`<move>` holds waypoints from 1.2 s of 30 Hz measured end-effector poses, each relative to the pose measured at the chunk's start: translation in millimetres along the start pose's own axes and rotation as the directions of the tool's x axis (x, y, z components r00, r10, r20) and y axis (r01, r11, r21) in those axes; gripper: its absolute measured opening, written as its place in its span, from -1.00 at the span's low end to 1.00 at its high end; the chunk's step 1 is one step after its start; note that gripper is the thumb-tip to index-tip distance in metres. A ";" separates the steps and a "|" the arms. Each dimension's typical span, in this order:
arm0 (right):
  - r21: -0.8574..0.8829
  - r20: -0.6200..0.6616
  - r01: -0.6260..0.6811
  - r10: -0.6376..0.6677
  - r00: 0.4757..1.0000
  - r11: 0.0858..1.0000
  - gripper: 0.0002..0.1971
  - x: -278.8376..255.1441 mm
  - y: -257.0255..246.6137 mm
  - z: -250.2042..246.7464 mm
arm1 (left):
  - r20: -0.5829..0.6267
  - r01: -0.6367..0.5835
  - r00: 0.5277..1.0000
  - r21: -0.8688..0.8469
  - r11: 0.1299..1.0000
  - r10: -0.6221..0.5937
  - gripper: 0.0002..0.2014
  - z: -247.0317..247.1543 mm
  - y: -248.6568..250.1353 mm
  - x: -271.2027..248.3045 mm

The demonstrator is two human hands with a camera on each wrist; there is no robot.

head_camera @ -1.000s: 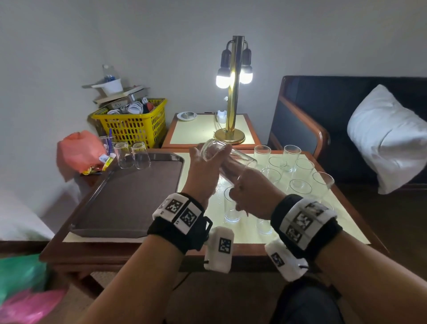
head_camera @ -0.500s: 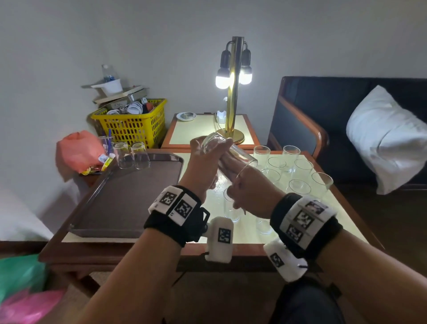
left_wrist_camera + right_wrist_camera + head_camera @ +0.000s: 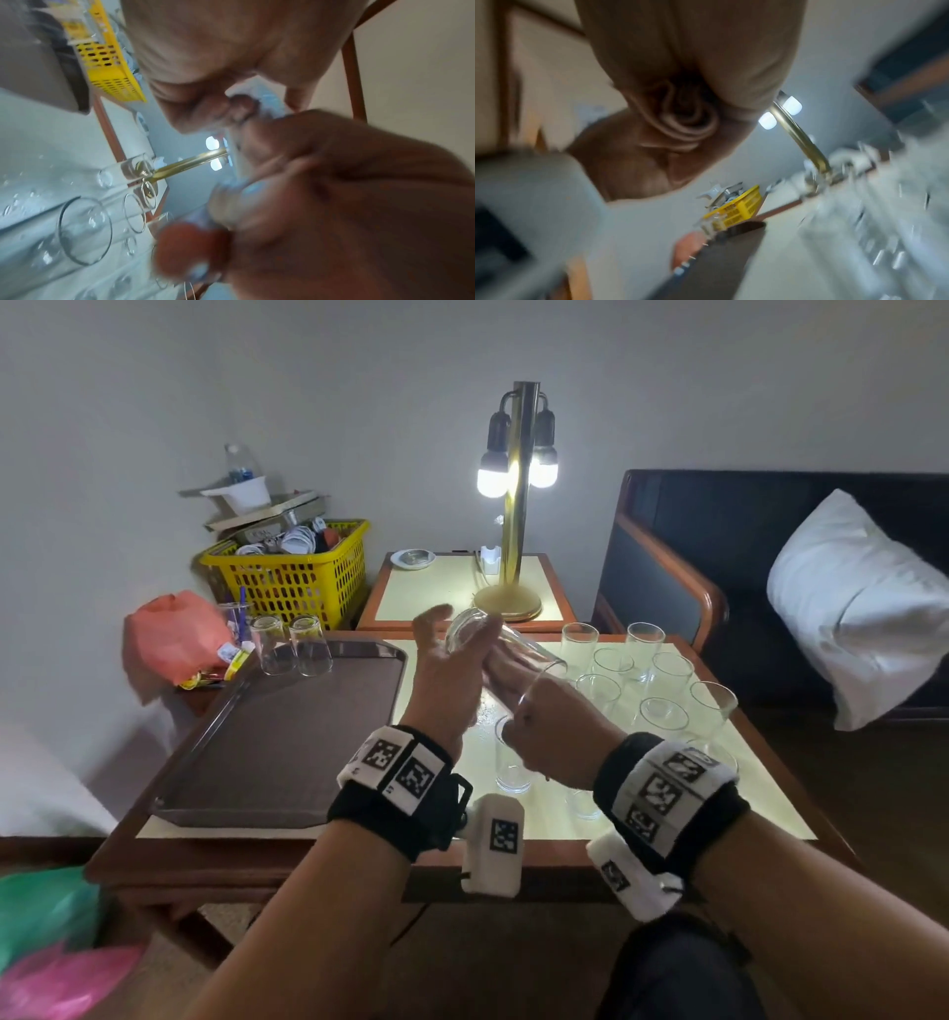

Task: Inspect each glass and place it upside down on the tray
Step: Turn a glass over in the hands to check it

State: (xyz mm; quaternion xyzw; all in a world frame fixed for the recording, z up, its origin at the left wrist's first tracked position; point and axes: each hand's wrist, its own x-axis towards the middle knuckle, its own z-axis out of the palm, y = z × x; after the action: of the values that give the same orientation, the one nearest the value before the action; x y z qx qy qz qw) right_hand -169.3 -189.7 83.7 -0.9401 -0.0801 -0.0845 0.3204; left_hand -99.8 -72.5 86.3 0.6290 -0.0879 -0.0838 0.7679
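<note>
No legible words, brand names or numbers anywhere. Only black-and-white square coded markers, on the band (image 3: 393, 764) behind the left hand (image 3: 445, 671), on the band (image 3: 667, 792) behind the right hand (image 3: 557, 730), and on the white blocks (image 3: 494, 843) hanging below both wrists. Faint print on the bottle label (image 3: 239, 473), far beyond and left of the left hand, too small to read. Colourful wrappers (image 3: 229, 661) left of that hand, lettering blurred. Both wrist views too blurred for any text.
</note>
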 end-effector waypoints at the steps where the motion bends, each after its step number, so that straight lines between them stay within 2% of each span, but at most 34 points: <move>1: -0.229 0.005 0.062 -0.063 0.998 0.971 -0.49 0.5 1.8 2.2 | 0.001 0.003 1.000 0.007 1.000 -0.003 -0.57 0.6 1.4 2.0; 2: -0.343 0.009 0.090 -0.093 0.996 0.935 -0.59 1.4 3.5 5.0 | -0.004 0.012 1.000 0.012 1.000 -0.012 -0.61 1.2 2.4 2.7; 3: -0.321 0.016 0.100 -0.100 0.995 0.942 -0.64 2.4 3.7 8.2 | -0.010 0.022 1.000 0.010 1.000 -0.021 -0.63 1.8 2.0 2.2; 4: -0.176 0.033 0.086 -0.081 0.996 0.981 -0.63 4.1 4.0 10.5 | -0.011 0.027 1.000 -0.008 1.000 -0.027 -0.62 2.3 0.3 -0.1; 5: 0.089 0.048 0.028 -0.032 0.998 0.996 -0.55 5.4 4.1 10.6 | -0.015 0.022 1.000 -0.045 0.999 -0.023 -0.59 2.7 -3.1 -2.7; 6: 0.397 0.074 -0.051 0.023 0.997 0.916 -0.44 3.3 1.5 9.0 | -0.027 0.004 1.000 -0.096 0.995 -0.006 -0.56 3.0 -6.8 -5.9; 7: 0.649 0.145 -0.141 0.060 0.988 0.748 -0.38 -1.0 -2.4 5.5 | -0.037 -0.028 0.999 -0.154 0.988 0.022 -0.54 3.3 -10.4 -9.1; 8: 0.797 0.205 -0.194 0.045 0.978 0.573 -0.39 -5.6 -6.0 0.5 | -0.036 -0.056 0.998 -0.200 0.978 0.050 -0.54 3.1 -14.2 -10.7; 9: 0.833 0.229 -0.209 0.025 0.973 0.513 -0.42 -8.2 -8.9 -3.8 | -0.023 -0.064 0.998 -0.218 0.974 0.060 -0.54 2.2 -17.1 -11.1; 10: 0.797 0.228 -0.207 0.035 0.973 0.568 -0.44 -7.8 -8.1 -5.1 | 0.002 -0.044 0.999 -0.205 0.978 0.045 -0.54 1.2 -17.0 -11.5; 11: 0.675 0.199 -0.178 0.056 0.978 0.716 -0.43 -6.3 -6.1 -6.3 | 0.026 -0.005 1.000 -0.166 0.986 0.009 -0.53 -1.0 -15.9 -10.0; 12: 0.465 0.121 -0.113 0.063 0.991 0.878 -0.38 -5.9 -4.5 -7.2 | 0.036 0.038 0.999 -0.114 0.993 -0.034 -0.51 -2.8 -13.4 -7.7; 13: 0.211 0.038 -0.009 0.001 0.999 0.978 -0.34 -4.2 -4.6 -7.5 | 0.026 0.067 0.998 -0.072 0.995 -0.065 -0.49 -3.6 -11.2 -3.8; 15: -0.203 0.014 0.174 -0.174 0.985 0.964 -0.50 -3.8 -3.5 -1.1 | -0.002 0.082 0.997 -0.028 0.996 -0.082 -0.46 -3.8 -5.3 3.6; 16: -0.281 -0.003 0.176 -0.185 0.983 0.943 -0.62 -5.1 -5.9 0.9 | -0.012 0.063 0.998 -0.019 0.998 -0.064 -0.50 -2.8 -2.5 4.5; 17: -0.246 0.004 0.137 -0.140 0.990 0.960 -0.61 -5.0 -8.8 1.6 | -0.010 0.030 0.999 -0.027 0.999 -0.030 -0.54 -0.9 -0.4 3.3; 18: -0.092 0.015 0.095 -0.094 0.995 0.991 -0.47 -3.3 -8.5 3.1 | 0.003 0.003 1.000 -0.050 0.999 -0.003 -0.53 0.3 -0.8 1.6; 19: 0.198 0.044 0.036 -0.046 0.998 0.980 -0.32 -2.9 -8.7 3.2 | 0.013 -0.010 1.000 -0.092 0.996 0.012 -0.51 1.2 -3.3 -0.2; 20: 0.472 0.086 -0.031 -0.011 0.996 0.881 -0.26 -5.4 -10.9 -0.5 | 0.005 -0.020 1.000 -0.149 0.989 0.021 -0.50 2.0 -5.9 -2.6; 21: 0.651 0.140 -0.102 0.013 0.990 0.752 -0.29 -8.5 -16.6 -6.6 | -0.007 -0.040 0.999 -0.206 0.978 0.040 -0.51 2.0 -9.3 -3.6; 22: 0.739 0.172 -0.142 0.020 0.985 0.659 -0.35 -9.1 -14.9 -8.7 | -0.006 -0.054 0.998 -0.238 0.970 0.055 -0.53 2.1 -12.0 -5.0; 23: 0.746 0.184 -0.153 0.021 0.983 0.648 -0.40 -7.9 -14.7 -10.7 | 0.005 -0.050 0.999 -0.229 0.972 0.053 -0.54 1.4 -14.5 -5.3; 24: 0.680 0.172 -0.144 0.034 0.985 0.719 -0.41 -7.6 -11.6 -10.4 | 0.027 -0.031 0.999 -0.190 0.981 0.037 -0.57 0.4 -14.8 -5.9; 25: 0.534 0.116 -0.093 0.037 0.993 0.840 -0.37 -7.9 -8.1 -8.6 | 0.042 -0.005 0.999 -0.140 0.990 0.011 -0.62 -0.8 -13.3 -6.1; 26: 0.277 -0.003 0.024 -0.025 1.000 0.960 -0.31 -6.8 -3.9 -7.0 | 0.043 0.020 0.999 -0.092 0.996 -0.016 -0.67 -1.8 -11.5 -5.7; 27: -0.053 -0.088 0.170 -0.174 0.981 0.984 -0.27 -6.8 0.1 -5.2 | 0.037 0.028 0.999 -0.062 0.998 -0.025 -0.68 -1.8 -10.1 -4.1; 28: -0.326 -0.096 0.261 -0.307 0.947 0.908 -0.28 -6.7 7.3 0.4 | 0.034 0.024 0.999 -0.048 0.999 -0.022 -0.68 -1.7 -8.1 -3.0; 29: -0.472 -0.112 0.284 -0.376 0.920 0.835 -0.31 -6.2 9.9 5.4 | 0.027 0.017 1.000 -0.042 0.999 -0.016 -0.69 -1.0 -7.5 -1.6; 30: -0.421 -0.081 0.260 -0.322 0.943 0.869 -0.34 -4.9 7.4 7.7 | 0.019 0.008 1.000 -0.038 0.999 -0.007 -0.70 0.6 -6.7 -0.9; 32: 0.009 -0.020 0.112 -0.112 0.994 0.994 -0.32 -1.5 1.4 8.8 | 0.019 -0.008 1.000 -0.059 0.998 0.009 -0.67 3.3 -6.8 -2.9; 33: 0.318 0.051 0.001 -0.018 0.999 0.948 -0.32 -2.5 -0.8 6.6 | 0.023 -0.011 1.000 -0.104 0.994 0.014 -0.67 4.2 -8.3 -5.8; 34: 0.567 0.115 -0.102 0.044 0.992 0.818 -0.38 -4.9 -4.3 3.5 | 0.022 -0.023 0.999 -0.158 0.987 0.026 -0.68 4.5 -10.1 -8.6; 35: 0.742 0.156 -0.156 0.058 0.986 0.652 -0.44 -7.9 -7.8 0.9 | 0.024 -0.040 0.999 -0.202 0.979 0.046 -0.68 4.0 -12.6 -10.1; 36: 0.824 0.165 -0.175 0.066 0.984 0.538 -0.47 -9.9 -6.4 1.0 | 0.036 -0.043 0.998 -0.214 0.976 0.052 -0.67 2.5 -16.7 -10.5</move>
State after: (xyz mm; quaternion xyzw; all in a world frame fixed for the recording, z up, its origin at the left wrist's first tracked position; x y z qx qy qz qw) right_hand -180.2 -185.0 84.7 -0.6808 -0.0640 0.0398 0.7286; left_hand -110.9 -75.6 70.2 0.5389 -0.1093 -0.0874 0.8307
